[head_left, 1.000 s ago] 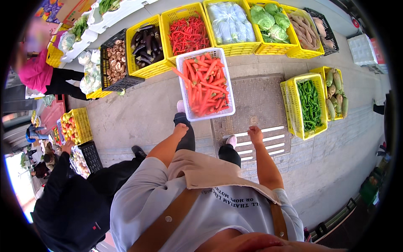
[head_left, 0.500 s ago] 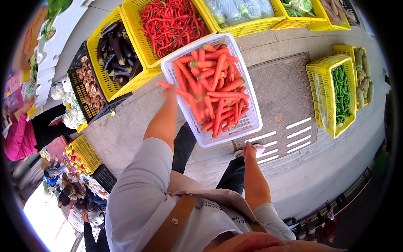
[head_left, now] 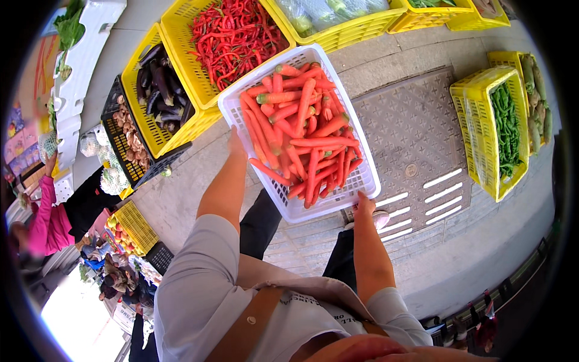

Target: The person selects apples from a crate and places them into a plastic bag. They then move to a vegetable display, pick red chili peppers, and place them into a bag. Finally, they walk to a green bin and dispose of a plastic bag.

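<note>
A white plastic basket [head_left: 295, 212] full of orange-red carrots [head_left: 313, 142] is in front of me, slightly tilted in view. My left hand [head_left: 236, 143] is at its left wall; its fingers curl at the rim and are partly hidden. At the basket's lower right corner my right hand [head_left: 364, 204] grips the edge. One carrot [head_left: 269, 172] lies near the left wall, its tip over the rim.
Yellow crates of red chillies [head_left: 238, 42] and eggplants [head_left: 161, 90] stand beyond and left, with a black crate of mushrooms [head_left: 129, 136]. Green peppers [head_left: 505, 130] fill a crate at right. A person in a pink top [head_left: 48, 220] stands at far left.
My left hand has let go of a carrot, which now lies in the basket, and has moved to the left wall. My right hand has come up from below onto the basket's corner.
</note>
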`<state>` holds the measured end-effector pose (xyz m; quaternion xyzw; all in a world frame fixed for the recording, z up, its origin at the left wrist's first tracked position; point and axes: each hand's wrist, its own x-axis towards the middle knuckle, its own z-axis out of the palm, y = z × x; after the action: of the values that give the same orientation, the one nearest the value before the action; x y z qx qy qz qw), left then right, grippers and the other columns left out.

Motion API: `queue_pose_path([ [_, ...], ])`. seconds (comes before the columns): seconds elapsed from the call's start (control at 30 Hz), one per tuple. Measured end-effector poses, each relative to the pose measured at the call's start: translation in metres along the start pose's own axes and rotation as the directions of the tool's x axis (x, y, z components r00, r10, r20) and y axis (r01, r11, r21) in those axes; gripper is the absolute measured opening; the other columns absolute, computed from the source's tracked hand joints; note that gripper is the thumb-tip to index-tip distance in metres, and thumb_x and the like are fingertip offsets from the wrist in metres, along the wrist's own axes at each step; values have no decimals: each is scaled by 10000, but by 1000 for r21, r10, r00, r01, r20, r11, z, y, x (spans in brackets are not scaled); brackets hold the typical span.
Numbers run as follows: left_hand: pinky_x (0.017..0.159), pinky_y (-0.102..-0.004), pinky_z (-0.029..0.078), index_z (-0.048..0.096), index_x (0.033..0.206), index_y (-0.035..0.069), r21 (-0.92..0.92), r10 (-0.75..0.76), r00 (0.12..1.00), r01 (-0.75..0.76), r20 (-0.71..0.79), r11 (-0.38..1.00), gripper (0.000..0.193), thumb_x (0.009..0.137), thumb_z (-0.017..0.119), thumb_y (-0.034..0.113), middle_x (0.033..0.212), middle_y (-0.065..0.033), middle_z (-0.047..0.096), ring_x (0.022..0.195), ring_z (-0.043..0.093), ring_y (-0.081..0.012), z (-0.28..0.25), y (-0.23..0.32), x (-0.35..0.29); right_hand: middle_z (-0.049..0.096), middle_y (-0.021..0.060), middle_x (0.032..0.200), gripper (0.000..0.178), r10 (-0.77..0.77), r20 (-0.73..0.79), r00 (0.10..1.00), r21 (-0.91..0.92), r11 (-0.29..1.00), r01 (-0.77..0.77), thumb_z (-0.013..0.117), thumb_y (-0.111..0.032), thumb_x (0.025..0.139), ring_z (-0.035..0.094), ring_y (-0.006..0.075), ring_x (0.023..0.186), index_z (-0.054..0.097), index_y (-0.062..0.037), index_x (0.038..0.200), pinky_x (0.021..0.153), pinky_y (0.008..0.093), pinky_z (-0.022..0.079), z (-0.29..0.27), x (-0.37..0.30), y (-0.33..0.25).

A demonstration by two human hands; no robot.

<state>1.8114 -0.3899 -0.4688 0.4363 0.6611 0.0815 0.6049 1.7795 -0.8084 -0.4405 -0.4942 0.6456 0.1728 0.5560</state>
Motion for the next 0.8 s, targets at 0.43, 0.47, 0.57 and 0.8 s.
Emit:
queue_pose_path([
  [0.43,962,-436,299,335,1240,76,70,-317,927,310,199,948,568,756,403,366,1248,-98,390,1159,367,-269,64,13,-160,587,188,785,347,-511,22,859,-582,692,427,649,-140,561,576,330,770,523,-7,855,699,383,443,-79,7,-121],
  [0.47,944,-433,316,343,1233,98,83,-344,899,334,271,939,593,725,453,383,1220,-77,403,1135,390,-250,69,1,-167,590,187,789,351,-505,20,863,-596,687,416,650,-144,559,579,326,773,528,-7,858,700,382,445,-99,16,-137],
  [0.57,912,-422,324,341,1231,149,158,-406,898,382,169,911,647,668,536,400,1174,-42,412,1096,406,-211,121,-28,-211,599,175,798,356,-505,-29,862,-646,668,370,660,-162,556,589,309,771,552,-13,860,702,372,454,-168,45,-182],
  [0.8,900,-409,331,424,1099,144,244,-538,786,481,305,842,500,665,591,327,1097,-27,429,1027,433,-200,254,-147,-341,600,155,849,361,-676,-142,723,-673,601,430,657,-126,595,584,278,818,545,-13,919,727,355,452,-318,150,-310],
])
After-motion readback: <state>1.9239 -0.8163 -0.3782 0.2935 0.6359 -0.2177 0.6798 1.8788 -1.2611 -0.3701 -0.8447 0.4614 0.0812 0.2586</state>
